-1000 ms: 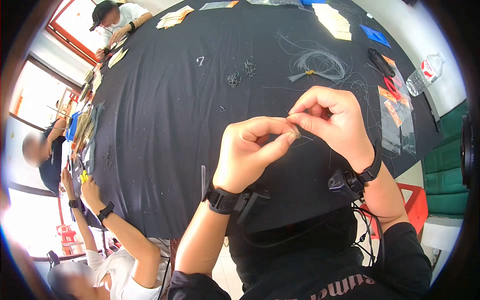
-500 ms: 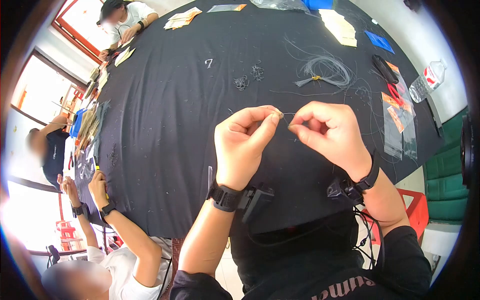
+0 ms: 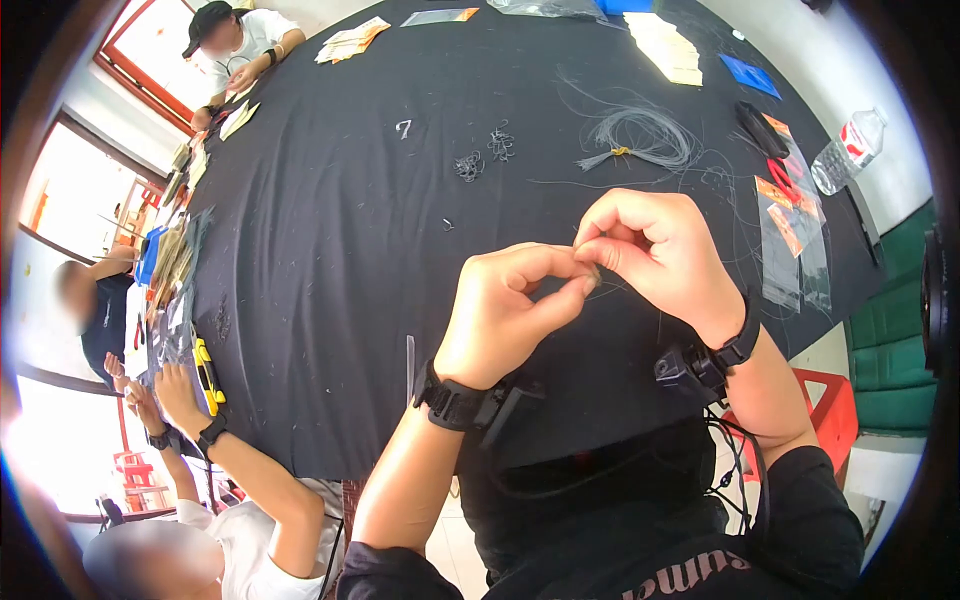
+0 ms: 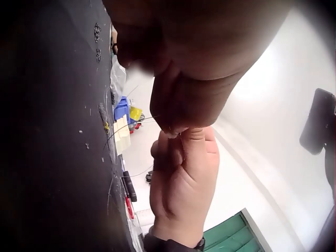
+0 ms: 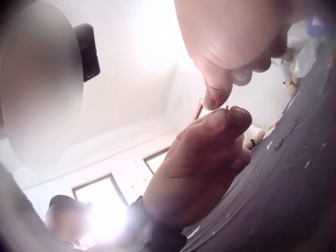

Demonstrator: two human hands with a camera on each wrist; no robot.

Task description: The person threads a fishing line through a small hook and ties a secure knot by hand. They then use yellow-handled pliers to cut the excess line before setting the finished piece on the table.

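Observation:
My left hand [image 3: 510, 310] pinches a tiny piece with a thin line between thumb and forefinger, over the dark cloth. Its fingertips meet those of my right hand [image 3: 660, 255], whose thumb and forefinger pinch the same spot. In the left wrist view thin line strands [image 4: 126, 126] trail from the fingertips. A small dark tip [image 5: 228, 108] shows above the left fingertips in the right wrist view; the rest of the piece is hidden by fingers. Beyond the hands lie two small piles of hooks [image 3: 468, 166] and a coil of clear line [image 3: 650, 138] tied with yellow.
Red scissors [image 3: 784, 178], a black case [image 3: 762, 130] and plastic packets [image 3: 780, 250] lie at the right, with a water bottle [image 3: 850, 150] beyond. Pale cards [image 3: 665, 48] lie at the back. Other people sit along the left, near a yellow cutter [image 3: 207, 375].
My hands were slightly apart half a second ago with line between them; now the fingertips are together again, slightly lower. At the left, a person's hand has let go of the yellow cutter.

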